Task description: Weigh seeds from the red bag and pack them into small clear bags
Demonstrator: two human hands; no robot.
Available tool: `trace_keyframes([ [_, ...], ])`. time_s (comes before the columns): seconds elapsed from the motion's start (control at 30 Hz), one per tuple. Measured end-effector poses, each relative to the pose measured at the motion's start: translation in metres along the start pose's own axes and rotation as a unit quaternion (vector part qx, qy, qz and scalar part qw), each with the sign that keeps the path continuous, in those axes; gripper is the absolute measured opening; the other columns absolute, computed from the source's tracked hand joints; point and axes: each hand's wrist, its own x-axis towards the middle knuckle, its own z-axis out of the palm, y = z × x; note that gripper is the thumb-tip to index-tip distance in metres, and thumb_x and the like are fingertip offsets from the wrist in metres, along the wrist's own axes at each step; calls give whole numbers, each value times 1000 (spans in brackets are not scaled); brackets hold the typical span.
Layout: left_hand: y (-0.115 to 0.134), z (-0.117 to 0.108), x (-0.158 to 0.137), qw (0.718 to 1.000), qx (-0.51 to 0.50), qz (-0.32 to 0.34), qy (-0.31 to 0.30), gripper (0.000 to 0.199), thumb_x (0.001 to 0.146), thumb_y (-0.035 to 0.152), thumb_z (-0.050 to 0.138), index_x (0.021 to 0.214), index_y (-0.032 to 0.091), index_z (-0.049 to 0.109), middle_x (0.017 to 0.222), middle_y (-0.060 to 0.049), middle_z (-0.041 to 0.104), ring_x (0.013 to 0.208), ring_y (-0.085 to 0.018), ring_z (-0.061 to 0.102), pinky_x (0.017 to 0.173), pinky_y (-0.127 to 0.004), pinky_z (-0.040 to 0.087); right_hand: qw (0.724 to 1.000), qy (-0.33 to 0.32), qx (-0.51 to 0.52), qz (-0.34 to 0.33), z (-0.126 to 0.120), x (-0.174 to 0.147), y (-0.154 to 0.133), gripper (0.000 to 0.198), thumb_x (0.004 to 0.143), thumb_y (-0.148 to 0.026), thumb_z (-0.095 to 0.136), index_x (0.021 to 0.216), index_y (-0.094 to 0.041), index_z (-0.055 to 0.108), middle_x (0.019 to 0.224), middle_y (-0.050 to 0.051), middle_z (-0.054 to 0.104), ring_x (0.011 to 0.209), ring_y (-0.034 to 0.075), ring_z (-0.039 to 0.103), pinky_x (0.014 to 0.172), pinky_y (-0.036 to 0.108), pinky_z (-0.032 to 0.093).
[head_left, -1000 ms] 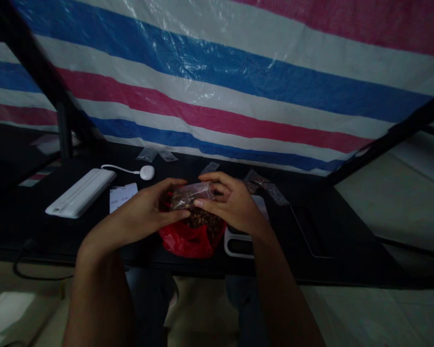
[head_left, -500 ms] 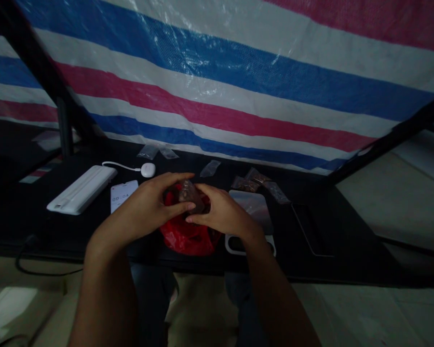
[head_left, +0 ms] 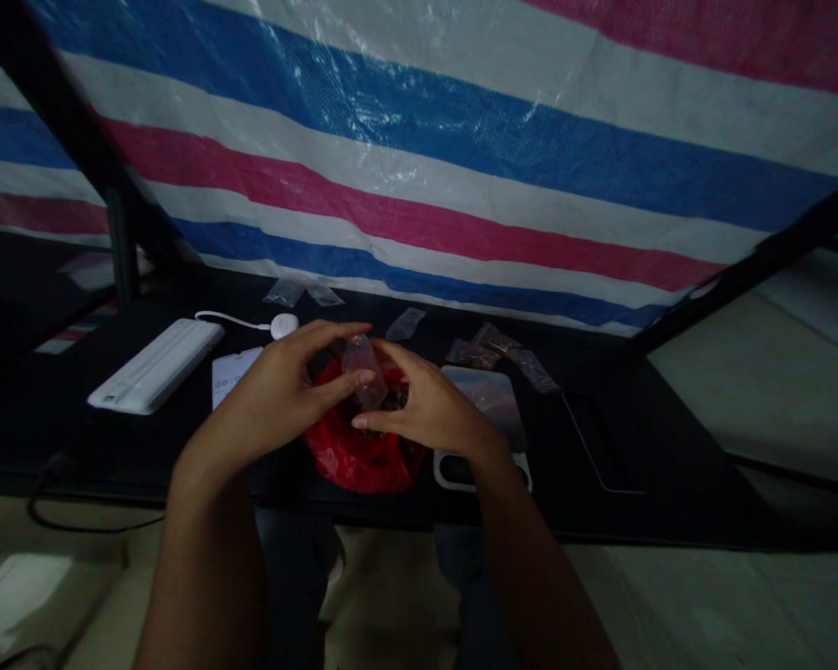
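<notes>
My left hand (head_left: 279,395) and my right hand (head_left: 425,405) meet over a red plastic bag (head_left: 356,456) that lies on the black table (head_left: 642,484) near its front edge. Between the fingertips of both hands I pinch a small clear plastic pouch (head_left: 361,361), held upright above the red bag. Dark brown bits show inside the red bag next to my right hand. Whether the pouch holds anything is hard to tell in the dim light.
A white flat scale (head_left: 485,419) sits right of the red bag. Small filled pouches (head_left: 493,349) and empty clear ones (head_left: 300,293) lie further back. A white power bank (head_left: 157,366), a small white round device (head_left: 284,325) and a phone (head_left: 234,374) lie at left. A striped tarp (head_left: 461,167) hangs behind.
One second ago the pouch lay flat and wide between my hands. Now it stands narrow and upright, and both hands have drawn closer together over the red bag.
</notes>
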Motion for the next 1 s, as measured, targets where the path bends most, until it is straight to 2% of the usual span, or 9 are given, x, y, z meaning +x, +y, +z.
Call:
trace_keyframes([
  [0.07, -1, 0, -1, 1000, -7, -5, 2, 51, 90, 48, 73, 135, 24, 68, 127, -7, 74, 111, -28, 70, 105, -44, 54, 1000, 22, -3, 18, -9, -2, -2, 85, 75, -40, 90, 149, -22, 52, 148, 14, 62, 132, 28, 62, 109, 45, 51],
  [0.13, -3, -1, -1, 1000, -13, -9, 2, 53, 89, 49, 73, 135, 22, 68, 125, -8, 74, 109, -28, 71, 102, -44, 55, 997, 71, -24, 35, -22, -4, 0, 63, 86, -40, 80, 143, -23, 59, 137, 12, 70, 124, 26, 67, 104, 45, 54],
  [0.27, -8, 1, 2, 999, -23, -20, 23, 53, 89, 49, 73, 135, 23, 69, 124, -9, 75, 104, -28, 72, 94, -43, 59, 965, 184, -177, 66, -58, -6, 16, 26, 95, -26, 64, 119, -21, 74, 123, 13, 75, 117, 28, 69, 106, 49, 51],
  [0.43, -13, 29, 19, 985, -109, -26, 135, 66, 90, 49, 72, 148, 22, 55, 145, -14, 65, 113, -29, 72, 95, -44, 60, 923, 147, -313, 169, -94, -8, 45, 29, 94, -13, 58, 116, -16, 77, 126, 16, 75, 121, 30, 68, 110, 46, 48],
  [0.53, -13, 48, 25, 998, -64, 11, 22, 84, 88, 50, 74, 160, 23, 40, 164, -16, 46, 145, -34, 52, 117, -52, 47, 918, 89, -318, 218, -105, -8, 55, 31, 95, -13, 58, 119, -17, 77, 125, 15, 76, 117, 29, 71, 105, 42, 50],
  [0.6, -11, 52, 25, 999, -4, 13, -37, 80, 91, 52, 70, 160, 21, 42, 167, -17, 40, 156, -34, 35, 125, -55, 35, 921, 58, -310, 230, -110, -8, 58, 29, 95, -13, 59, 116, -19, 78, 120, 12, 79, 111, 27, 73, 100, 38, 52],
  [0.8, -6, 38, 20, 998, 29, 14, 51, 51, 99, 51, 58, 137, 18, 65, 153, -14, 57, 145, -30, 51, 123, -50, 38, 914, 39, -299, 270, -117, -9, 68, 22, 88, -15, 70, 106, -20, 83, 109, 10, 82, 100, 25, 76, 86, 30, 54],
  [0.93, -3, 34, 21, 999, -6, 16, 46, 43, 98, 49, 59, 125, 17, 71, 135, -12, 70, 129, -28, 63, 114, -44, 47, 897, 93, -306, 305, -127, -15, 69, 23, 85, -16, 74, 106, -19, 83, 107, 12, 82, 100, 27, 76, 87, 33, 55],
  [1.0, 0, 35, 21, 998, -40, -20, 42, 41, 98, 50, 59, 120, 18, 73, 125, -10, 75, 118, -27, 69, 106, -42, 52, 897, 138, -313, 281, -132, -19, 58, 26, 84, -16, 75, 109, -18, 82, 108, 12, 81, 101, 28, 76, 92, 37, 55],
])
